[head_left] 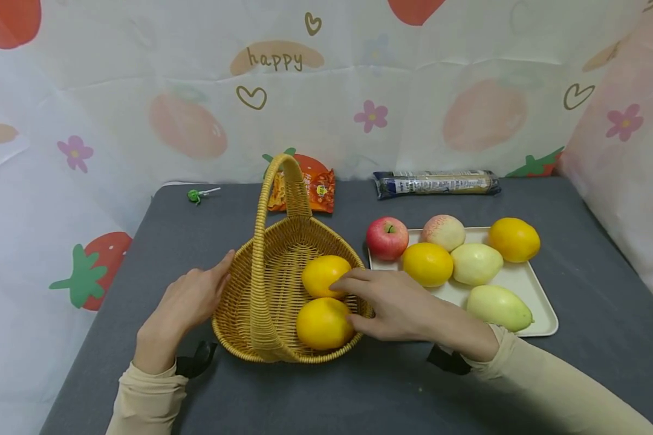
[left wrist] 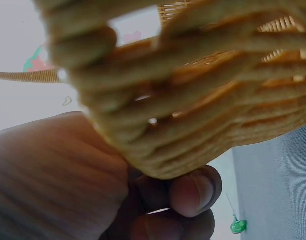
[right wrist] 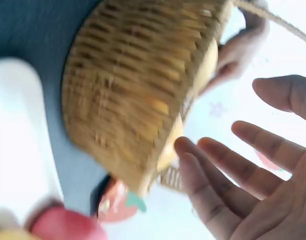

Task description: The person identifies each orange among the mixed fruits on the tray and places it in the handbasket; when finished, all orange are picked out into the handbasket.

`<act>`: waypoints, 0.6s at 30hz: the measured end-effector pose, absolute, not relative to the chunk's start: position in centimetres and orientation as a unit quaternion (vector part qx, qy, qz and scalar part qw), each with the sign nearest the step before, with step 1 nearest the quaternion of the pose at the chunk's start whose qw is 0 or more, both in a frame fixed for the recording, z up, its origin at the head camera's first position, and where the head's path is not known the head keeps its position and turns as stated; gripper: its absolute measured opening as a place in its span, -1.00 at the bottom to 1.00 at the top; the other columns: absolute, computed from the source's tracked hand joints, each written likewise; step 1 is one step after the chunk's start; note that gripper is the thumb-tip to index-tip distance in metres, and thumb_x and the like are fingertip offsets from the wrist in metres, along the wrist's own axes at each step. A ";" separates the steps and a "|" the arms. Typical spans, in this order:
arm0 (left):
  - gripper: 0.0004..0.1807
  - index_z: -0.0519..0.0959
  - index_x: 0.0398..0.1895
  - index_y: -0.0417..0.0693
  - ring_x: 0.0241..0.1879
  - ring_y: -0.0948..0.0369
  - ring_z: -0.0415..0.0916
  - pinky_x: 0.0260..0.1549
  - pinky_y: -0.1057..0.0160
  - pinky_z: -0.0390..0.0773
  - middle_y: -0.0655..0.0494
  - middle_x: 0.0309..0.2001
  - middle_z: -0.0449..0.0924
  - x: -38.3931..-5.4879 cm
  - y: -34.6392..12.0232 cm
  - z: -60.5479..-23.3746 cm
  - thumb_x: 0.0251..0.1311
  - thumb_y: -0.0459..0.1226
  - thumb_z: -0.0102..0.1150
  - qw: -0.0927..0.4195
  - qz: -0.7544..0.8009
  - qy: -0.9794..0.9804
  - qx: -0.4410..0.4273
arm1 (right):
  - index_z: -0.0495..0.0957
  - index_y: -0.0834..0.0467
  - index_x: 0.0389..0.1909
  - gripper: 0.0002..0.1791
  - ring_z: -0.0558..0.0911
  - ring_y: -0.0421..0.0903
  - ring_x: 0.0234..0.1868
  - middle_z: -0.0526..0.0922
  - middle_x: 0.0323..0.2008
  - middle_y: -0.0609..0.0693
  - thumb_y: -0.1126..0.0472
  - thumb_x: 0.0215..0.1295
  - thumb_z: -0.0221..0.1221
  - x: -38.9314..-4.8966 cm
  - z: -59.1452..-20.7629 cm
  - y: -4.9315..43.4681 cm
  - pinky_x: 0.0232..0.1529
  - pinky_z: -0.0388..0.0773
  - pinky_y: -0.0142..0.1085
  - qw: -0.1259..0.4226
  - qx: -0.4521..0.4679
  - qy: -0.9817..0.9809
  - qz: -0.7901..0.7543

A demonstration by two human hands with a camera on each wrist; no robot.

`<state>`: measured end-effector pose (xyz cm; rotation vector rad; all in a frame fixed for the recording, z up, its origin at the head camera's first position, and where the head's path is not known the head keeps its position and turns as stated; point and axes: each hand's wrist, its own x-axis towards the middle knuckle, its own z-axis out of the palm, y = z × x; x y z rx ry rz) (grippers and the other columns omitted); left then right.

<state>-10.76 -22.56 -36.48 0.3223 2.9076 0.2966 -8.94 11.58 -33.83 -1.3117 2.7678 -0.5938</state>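
Note:
A wicker basket [head_left: 277,284] with a tall arched handle stands at the middle of the table. Two yellow oval fruits, one farther [head_left: 325,275] and one nearer [head_left: 324,324], lie in its right half. My left hand [head_left: 193,302] grips the basket's left rim; its curled fingertips show below the weave in the left wrist view. Over the right rim reaches my right hand [head_left: 397,305], its fingertips right at the two fruits. In the right wrist view the right hand's fingers [right wrist: 242,167] are spread and relaxed, with nothing held between them.
Right of the basket, a white tray [head_left: 544,317] bears yellow and pale green fruits and a peach, with a red apple [head_left: 387,238] at its corner. Behind are an orange snack packet [head_left: 322,192], a long dark-ended package [head_left: 438,183] and a green lollipop [head_left: 194,196].

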 end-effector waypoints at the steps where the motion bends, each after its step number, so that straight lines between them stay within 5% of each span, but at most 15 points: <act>1: -0.42 0.11 0.53 -0.08 -0.61 0.16 0.31 -0.64 0.23 0.25 0.05 -0.61 0.34 -10.8 -22.6 -36.5 0.50 -0.20 -0.14 0.101 0.101 0.984 0.109 | 0.58 0.05 0.11 -0.56 0.63 -0.20 -0.17 0.64 0.05 -0.08 0.09 0.18 0.27 -9.0 -33.6 12.0 -0.20 0.58 -0.34 0.001 -0.416 0.888 -0.198; 10: -0.43 0.13 0.52 -0.08 -0.65 0.17 0.27 -0.66 0.23 0.22 0.06 -0.64 0.31 -10.6 -22.8 -36.5 0.49 -0.21 -0.13 0.092 0.104 0.983 0.116 | 0.63 0.10 0.01 -0.63 0.65 -0.20 -0.24 0.71 -0.14 -0.08 0.24 0.14 0.32 -10.8 -32.1 18.5 -0.27 0.59 -0.30 -0.109 -0.346 0.898 -0.249; 18: -0.44 0.16 0.51 -0.09 -0.61 0.15 0.32 -0.63 0.20 0.27 0.04 -0.62 0.37 -10.7 -22.7 -36.5 0.49 -0.21 -0.13 0.091 0.099 0.984 0.117 | 0.60 0.19 0.08 -0.61 0.65 0.06 -0.25 0.68 -0.04 0.15 0.27 0.20 0.28 -14.0 -31.5 26.4 -0.25 0.51 -0.26 -0.143 -0.183 0.943 -0.239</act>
